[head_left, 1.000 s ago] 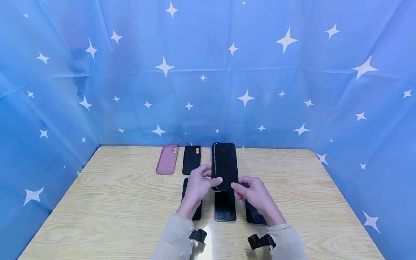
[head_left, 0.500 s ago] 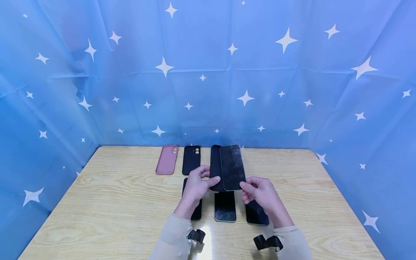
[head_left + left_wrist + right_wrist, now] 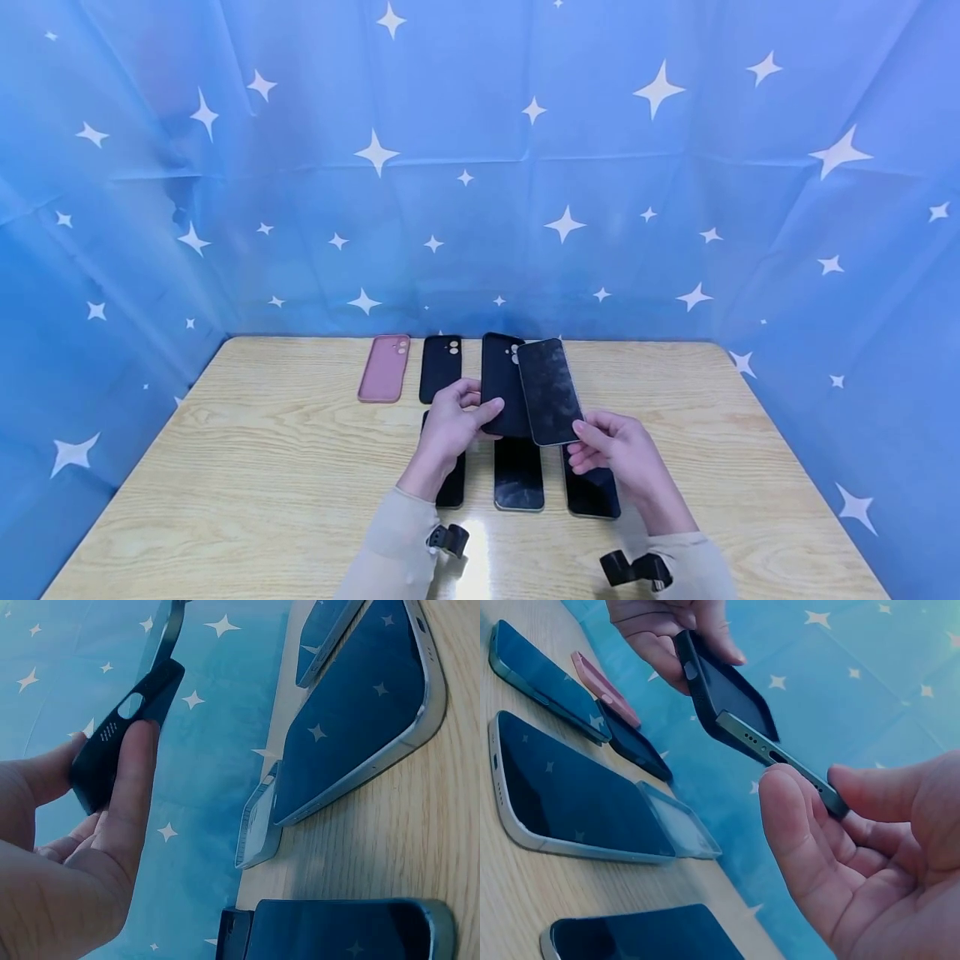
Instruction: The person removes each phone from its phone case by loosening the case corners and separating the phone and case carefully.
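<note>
My left hand (image 3: 450, 425) grips a black phone case (image 3: 498, 387) by its lower end, thumb over the front, with its inside and camera cutouts showing in the head view. The lower corner of a smartphone (image 3: 550, 392) is pinched between the thumb and fingers of my right hand (image 3: 618, 454). The phone's dark screen faces up and it tilts to the left at the top. Its left edge overlaps the case's right side. In the right wrist view the phone's port end (image 3: 776, 756) shows near the case's open side. Both things are raised above the table.
On the table (image 3: 247, 467) a pink phone case (image 3: 384, 369) and a second black case (image 3: 441, 367) lie at the back left. Three more phones lie in front: left (image 3: 453, 487), middle (image 3: 519, 479) and right (image 3: 592, 492). A pale case (image 3: 682, 825) shows behind the middle phone.
My right hand has drawn the phone to the right and tilted it, uncovering most of the case's inside. My left hand with the case has shifted slightly left.
</note>
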The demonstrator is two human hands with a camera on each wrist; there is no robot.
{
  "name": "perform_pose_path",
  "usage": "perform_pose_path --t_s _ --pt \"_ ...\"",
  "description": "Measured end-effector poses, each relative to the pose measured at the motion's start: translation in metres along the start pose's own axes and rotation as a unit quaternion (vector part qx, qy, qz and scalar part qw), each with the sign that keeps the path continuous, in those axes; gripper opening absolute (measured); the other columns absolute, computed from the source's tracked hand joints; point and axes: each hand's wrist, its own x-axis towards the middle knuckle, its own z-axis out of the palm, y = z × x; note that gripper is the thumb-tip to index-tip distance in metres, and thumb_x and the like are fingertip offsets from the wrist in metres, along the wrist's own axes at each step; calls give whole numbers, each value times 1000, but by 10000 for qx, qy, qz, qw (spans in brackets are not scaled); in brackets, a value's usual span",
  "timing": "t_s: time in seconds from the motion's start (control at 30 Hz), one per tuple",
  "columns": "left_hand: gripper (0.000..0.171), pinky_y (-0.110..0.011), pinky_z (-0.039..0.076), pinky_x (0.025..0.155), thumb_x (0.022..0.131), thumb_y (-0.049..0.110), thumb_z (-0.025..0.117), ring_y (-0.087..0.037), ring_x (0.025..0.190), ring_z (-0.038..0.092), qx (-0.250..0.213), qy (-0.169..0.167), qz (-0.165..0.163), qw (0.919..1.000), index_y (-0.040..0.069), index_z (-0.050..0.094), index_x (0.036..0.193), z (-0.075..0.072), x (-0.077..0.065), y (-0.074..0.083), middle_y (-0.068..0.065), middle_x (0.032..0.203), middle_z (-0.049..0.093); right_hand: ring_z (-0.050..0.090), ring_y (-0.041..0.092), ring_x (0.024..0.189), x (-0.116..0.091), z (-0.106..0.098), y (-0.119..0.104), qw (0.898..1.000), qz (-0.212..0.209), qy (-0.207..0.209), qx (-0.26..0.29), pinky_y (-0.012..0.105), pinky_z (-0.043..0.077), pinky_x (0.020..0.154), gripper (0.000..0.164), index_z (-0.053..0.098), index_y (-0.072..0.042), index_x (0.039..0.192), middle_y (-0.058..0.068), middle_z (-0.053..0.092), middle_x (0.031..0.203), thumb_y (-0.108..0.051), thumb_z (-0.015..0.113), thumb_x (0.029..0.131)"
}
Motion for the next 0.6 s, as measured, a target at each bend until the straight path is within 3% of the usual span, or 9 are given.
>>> perform_pose_path --t_s 0.23,0.6 --pt "26 -45 66 74 106 6 57 -22 77 73 -141 -322 84 9993 -10 58 126 1 2 0 -18 100 70 71 18 66 -5 -7 1 9999 -63 79 -89 32 65 66 19 58 9 99 16 71 81 -8 56 107" --pt "32 -43 66 76 106 5 55 -29 85 74 -67 -287 18 9996 -10 55 134 3 6 1 -25 113 69 71 19 66 -13 -19 3 9996 9 232 -140 32 65 66 20 61 10 101 14 71 81 -8 56 106"
